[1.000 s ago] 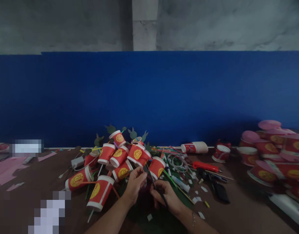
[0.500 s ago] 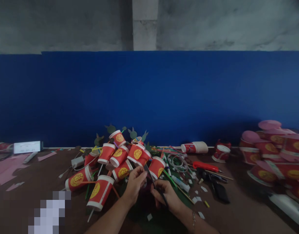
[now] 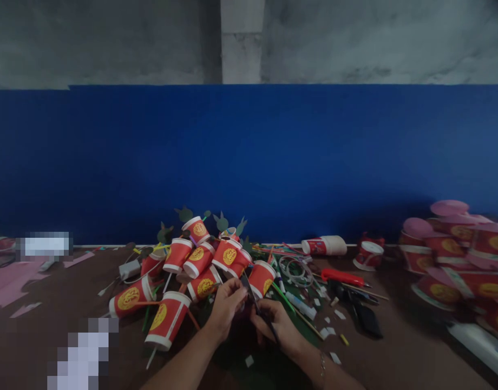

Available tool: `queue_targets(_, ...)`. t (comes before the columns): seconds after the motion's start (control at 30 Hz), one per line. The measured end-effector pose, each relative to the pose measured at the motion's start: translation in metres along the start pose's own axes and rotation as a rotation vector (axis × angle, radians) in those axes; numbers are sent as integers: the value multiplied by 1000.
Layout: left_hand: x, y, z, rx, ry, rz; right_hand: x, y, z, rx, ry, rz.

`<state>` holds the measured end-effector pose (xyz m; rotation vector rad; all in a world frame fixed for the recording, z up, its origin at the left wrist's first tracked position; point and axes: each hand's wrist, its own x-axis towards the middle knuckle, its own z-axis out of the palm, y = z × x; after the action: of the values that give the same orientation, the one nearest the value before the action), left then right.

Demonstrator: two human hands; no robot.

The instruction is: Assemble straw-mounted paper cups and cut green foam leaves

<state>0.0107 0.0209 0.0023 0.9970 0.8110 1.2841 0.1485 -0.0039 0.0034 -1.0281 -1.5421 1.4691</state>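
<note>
My left hand (image 3: 228,306) is closed in a pinch in front of the cup pile, and what lies between its fingertips is too small to make out. Wrapped round a pair of dark scissors (image 3: 249,287), my right hand (image 3: 275,325) is closed just beside it, with the blades pointing up and away toward the left fingertips. Right behind the hands leans a red paper cup (image 3: 261,279) with a yellow print. More such cups, among them a tilted cup (image 3: 168,320) with a straw through its base, are heaped to the left.
Coiled clear tubing (image 3: 296,271), a red utility knife (image 3: 342,278), a black object (image 3: 366,319) and several paper scraps (image 3: 328,332) lie at right. Cups with pink discs (image 3: 450,207) stack far right. Pink sheets (image 3: 13,281) and a white adapter (image 3: 129,269) are left.
Both hands stay nearly in place. The left fingertips have shifted very slightly to the right, close to the scissor blades.
</note>
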Motion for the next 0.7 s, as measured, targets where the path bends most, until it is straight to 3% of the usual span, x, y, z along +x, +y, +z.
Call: queue_targets(0.7, -5, 7, 7, -94, -18, -88, 2, 2, 0, -24, 13, -1)
